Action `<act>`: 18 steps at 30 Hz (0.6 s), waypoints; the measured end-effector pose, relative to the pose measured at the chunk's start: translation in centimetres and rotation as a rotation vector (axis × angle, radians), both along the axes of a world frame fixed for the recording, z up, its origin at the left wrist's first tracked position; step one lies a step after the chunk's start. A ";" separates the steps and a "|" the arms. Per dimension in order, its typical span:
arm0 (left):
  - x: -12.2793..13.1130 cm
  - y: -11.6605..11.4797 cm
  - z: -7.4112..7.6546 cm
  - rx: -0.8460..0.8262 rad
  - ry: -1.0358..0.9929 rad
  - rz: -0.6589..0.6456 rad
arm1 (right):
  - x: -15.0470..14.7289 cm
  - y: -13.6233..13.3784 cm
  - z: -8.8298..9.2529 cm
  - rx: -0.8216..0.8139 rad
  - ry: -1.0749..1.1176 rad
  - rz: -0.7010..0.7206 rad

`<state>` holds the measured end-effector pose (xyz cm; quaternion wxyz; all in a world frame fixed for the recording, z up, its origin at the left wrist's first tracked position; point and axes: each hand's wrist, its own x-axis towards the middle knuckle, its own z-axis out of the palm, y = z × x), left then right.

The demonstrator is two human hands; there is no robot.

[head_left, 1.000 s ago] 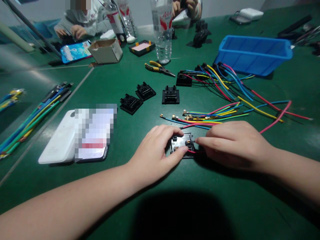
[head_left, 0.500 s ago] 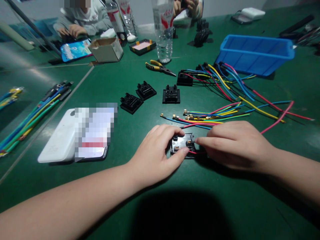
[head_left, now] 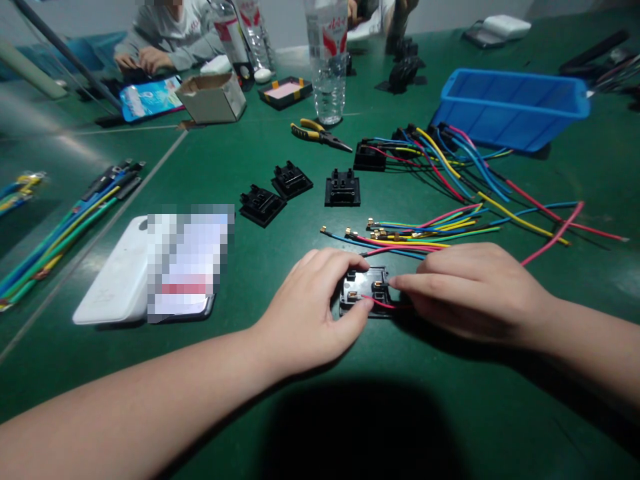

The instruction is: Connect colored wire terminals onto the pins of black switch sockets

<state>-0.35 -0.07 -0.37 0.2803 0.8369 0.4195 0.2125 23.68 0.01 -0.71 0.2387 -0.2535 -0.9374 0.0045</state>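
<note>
My left hand (head_left: 315, 303) grips a black plastic socket housing (head_left: 364, 277) flat on the table, fingers along its far left side and thumb at its near side. Inside it sit small brass terminals. From the left terminal a red wire (head_left: 383, 304) crosses the housing and passes under my right hand (head_left: 470, 290). That hand is closed, its index fingertip beside the terminal (head_left: 379, 285) on the right; what its fingers pinch is hidden. Just beyond the hands lie several coloured wires (head_left: 425, 233) with brass ends. Further off stand more black housings (head_left: 343, 188).
Yellow-handled pliers (head_left: 323, 136) lie beyond the housings, near wired housings (head_left: 370, 157). A blue bin (head_left: 510, 117) stands at the back right, a water bottle (head_left: 327, 73) at the back. A white power bank (head_left: 113, 280) and phone (head_left: 213, 307) lie left. Across the table, people's hands work.
My left thumb has shifted slightly left, showing more of the red wire at the left terminal. The right hand stays at the housing. Across the table, a person's hands have moved.
</note>
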 end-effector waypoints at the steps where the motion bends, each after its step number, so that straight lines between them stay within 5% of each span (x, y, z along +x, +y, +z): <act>1: 0.0 0.0 0.0 0.000 -0.001 -0.002 | 0.0 0.0 0.0 -0.006 0.005 0.001; 18: 0.0 0.2 0.2 -0.004 0.010 -0.004 | -0.1 0.0 0.1 -0.001 0.019 -0.004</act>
